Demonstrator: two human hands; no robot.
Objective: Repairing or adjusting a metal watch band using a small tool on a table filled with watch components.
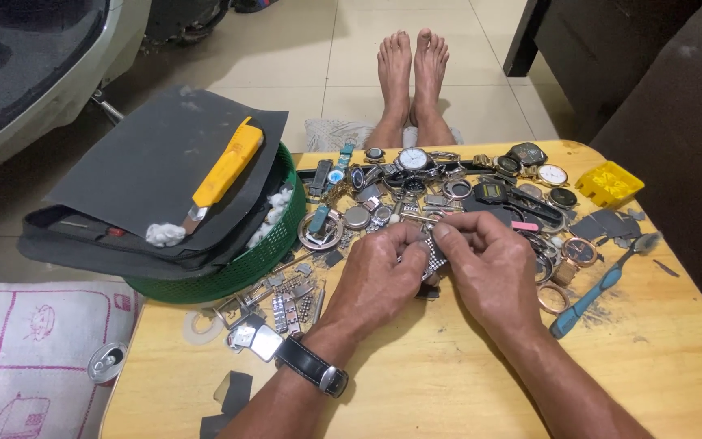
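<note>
My left hand (379,276) and my right hand (489,272) meet over the middle of a low wooden table (448,382). Together they pinch a silver metal watch band (431,258) between thumbs and fingertips; most of the band is hidden by my fingers. I wear a black-strapped watch (312,366) on my left wrist. Just beyond my hands lies a heap of watches and watch parts (448,183).
A green basket (262,252) holds dark sandpaper sheets, a yellow tool (227,169) and white cotton wads. Loose band links (286,305) lie left, a blue toothbrush (603,284) and yellow plastic holder (608,182) right. My bare feet (412,69) rest on the tiled floor.
</note>
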